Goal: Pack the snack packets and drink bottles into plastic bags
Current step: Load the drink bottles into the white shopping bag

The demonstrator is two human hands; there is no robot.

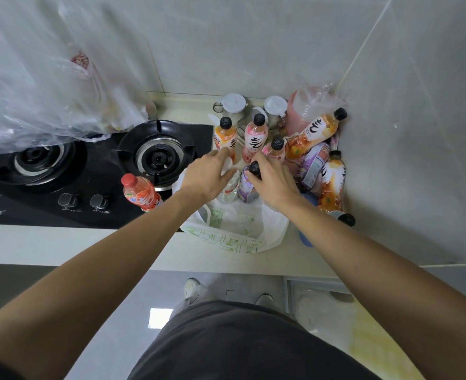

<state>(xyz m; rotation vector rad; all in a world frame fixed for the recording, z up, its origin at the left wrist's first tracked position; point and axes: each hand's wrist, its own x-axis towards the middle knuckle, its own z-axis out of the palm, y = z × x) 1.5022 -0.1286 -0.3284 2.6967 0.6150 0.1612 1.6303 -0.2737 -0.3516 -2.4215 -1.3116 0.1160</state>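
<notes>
A white plastic bag with green print [234, 231] lies open on the counter in front of me. My right hand [271, 179] grips a purple-labelled bottle [246, 187] by its black cap, and the bottle stands in the bag's mouth. My left hand [208, 175] pinches the bag's white far edge next to a clear bottle [229, 187] in the bag. Several orange, pink and purple drink bottles [312, 133] stand or lie in the corner behind. A red-capped bottle [141, 193] stands on the stove's edge.
A black two-burner gas stove [61, 174] fills the counter to the left. Large clear plastic bags [42, 86] hang at upper left. White-lidded jars [234, 104] stand against the tiled back wall. A wall closes the right side. The counter's front edge runs below the bag.
</notes>
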